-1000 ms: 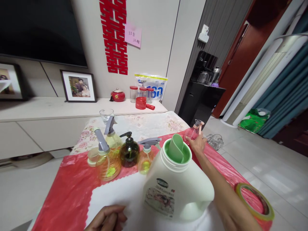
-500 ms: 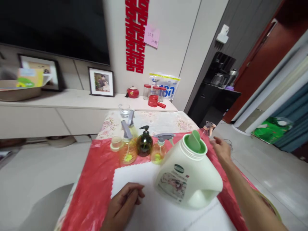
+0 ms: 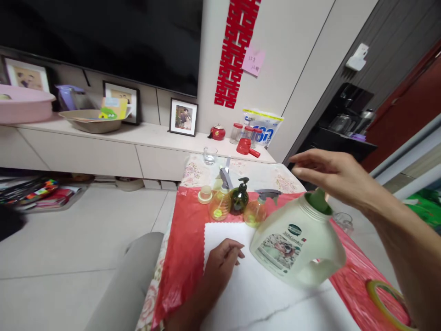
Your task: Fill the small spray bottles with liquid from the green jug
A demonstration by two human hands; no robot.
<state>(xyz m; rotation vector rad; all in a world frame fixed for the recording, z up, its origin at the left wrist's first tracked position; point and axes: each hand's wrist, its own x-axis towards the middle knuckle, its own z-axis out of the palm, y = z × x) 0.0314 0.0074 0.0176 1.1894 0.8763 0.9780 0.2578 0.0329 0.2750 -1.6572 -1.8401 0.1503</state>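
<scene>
My right hand (image 3: 332, 177) is raised over the mouth of a pale green detergent jug (image 3: 303, 243), its fingers stretched out and nothing between them. Inside the jug's uncapped neck shows a green pouring spout (image 3: 317, 200). My left hand (image 3: 223, 255) rests on the white mat (image 3: 255, 285) left of the jug, fingers curled in with nothing visible in them. Behind the mat stand a yellow spray bottle (image 3: 220, 204), a dark green pump bottle (image 3: 239, 200) and another spray bottle (image 3: 255, 211) with a grey trigger. A cap (image 3: 205, 194) sits at their left.
Red plastic sheeting (image 3: 186, 239) covers part of the flowered tablecloth (image 3: 196, 171). A glass cup (image 3: 210, 155) stands at the table's far end. On the right lies a roll of tape (image 3: 387, 303). A low cabinet (image 3: 158, 138) runs behind, holding jars, photo frames and basins.
My right hand has come up and inward from beside the clear spray bottle to above the jug. The view has turned left; my left hand stays on the mat.
</scene>
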